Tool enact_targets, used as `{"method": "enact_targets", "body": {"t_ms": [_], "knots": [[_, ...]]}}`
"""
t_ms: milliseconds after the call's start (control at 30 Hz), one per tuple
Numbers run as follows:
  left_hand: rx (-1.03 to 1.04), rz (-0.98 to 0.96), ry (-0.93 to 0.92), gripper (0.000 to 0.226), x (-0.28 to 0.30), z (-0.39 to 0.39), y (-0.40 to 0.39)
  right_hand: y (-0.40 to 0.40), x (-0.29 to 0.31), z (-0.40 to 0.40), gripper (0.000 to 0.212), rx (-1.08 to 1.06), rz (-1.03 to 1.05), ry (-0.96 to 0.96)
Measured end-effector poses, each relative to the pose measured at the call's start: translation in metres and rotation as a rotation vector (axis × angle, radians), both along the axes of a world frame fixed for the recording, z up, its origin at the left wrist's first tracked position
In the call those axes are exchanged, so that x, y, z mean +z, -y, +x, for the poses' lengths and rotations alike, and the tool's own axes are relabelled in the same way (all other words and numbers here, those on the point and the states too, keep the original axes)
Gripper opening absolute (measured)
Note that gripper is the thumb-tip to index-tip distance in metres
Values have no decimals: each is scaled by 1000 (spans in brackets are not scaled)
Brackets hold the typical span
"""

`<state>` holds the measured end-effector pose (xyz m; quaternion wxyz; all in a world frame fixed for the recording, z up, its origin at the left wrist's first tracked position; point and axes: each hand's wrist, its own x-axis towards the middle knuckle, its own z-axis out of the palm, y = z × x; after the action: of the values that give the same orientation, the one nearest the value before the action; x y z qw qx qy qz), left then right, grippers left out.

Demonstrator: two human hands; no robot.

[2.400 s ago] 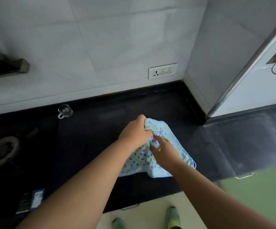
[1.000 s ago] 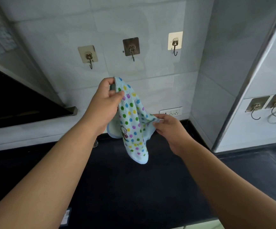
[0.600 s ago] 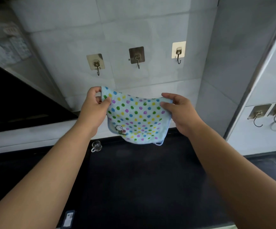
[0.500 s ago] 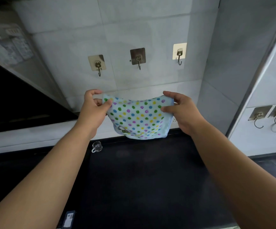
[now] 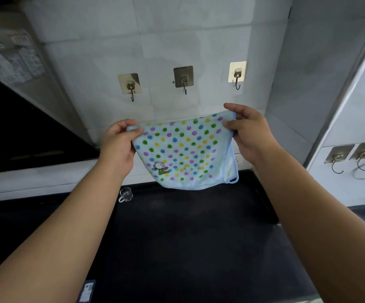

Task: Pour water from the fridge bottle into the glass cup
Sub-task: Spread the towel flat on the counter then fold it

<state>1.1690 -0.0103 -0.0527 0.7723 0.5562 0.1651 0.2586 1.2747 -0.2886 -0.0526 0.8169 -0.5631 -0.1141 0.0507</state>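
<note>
Your left hand [image 5: 117,147] and right hand [image 5: 248,134] each pinch a top corner of the spotted cloth [image 5: 183,152], fingers closed on it. The glass cup [image 5: 126,194] stands apparently empty on the desk [image 5: 188,248]; no bottle shows. Hang the cloth on a hook [image 5: 184,80], then fetch the bottle.

A single head-worn view looks forward and slightly down from above both forearms, facing a tiled wall [image 5: 177,40] with hooks [image 5: 183,77] close ahead. The dark counter [image 5: 188,237] fills the lower frame, near the camera's wearer.
</note>
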Motion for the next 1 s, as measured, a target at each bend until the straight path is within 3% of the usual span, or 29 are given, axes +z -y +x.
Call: {"method": "enact_targets", "body": {"t_ms": [133, 233, 400, 600, 767, 1000], "knots": [[-19, 26, 17, 44, 6, 2, -2, 2, 5, 1, 51, 13, -1, -16], [-91, -12, 41, 43, 8, 3, -3, 2, 4, 3, 54, -30, -101, 16], [-97, -56, 76, 26, 4, 3, -5, -3, 0, 2, 16, -31, -77, 26], [-55, 125, -14, 22, -7, 7, -17, 1, -1, 5, 42, -73, -201, 56], [-65, 478, -182, 39, -22, 10, -31, 2, -14, 14, 58, -57, -465, 90], [-11, 962, -320, 18, -43, 7, -33, -6, -43, 8, 24, -57, -720, 116]]}}
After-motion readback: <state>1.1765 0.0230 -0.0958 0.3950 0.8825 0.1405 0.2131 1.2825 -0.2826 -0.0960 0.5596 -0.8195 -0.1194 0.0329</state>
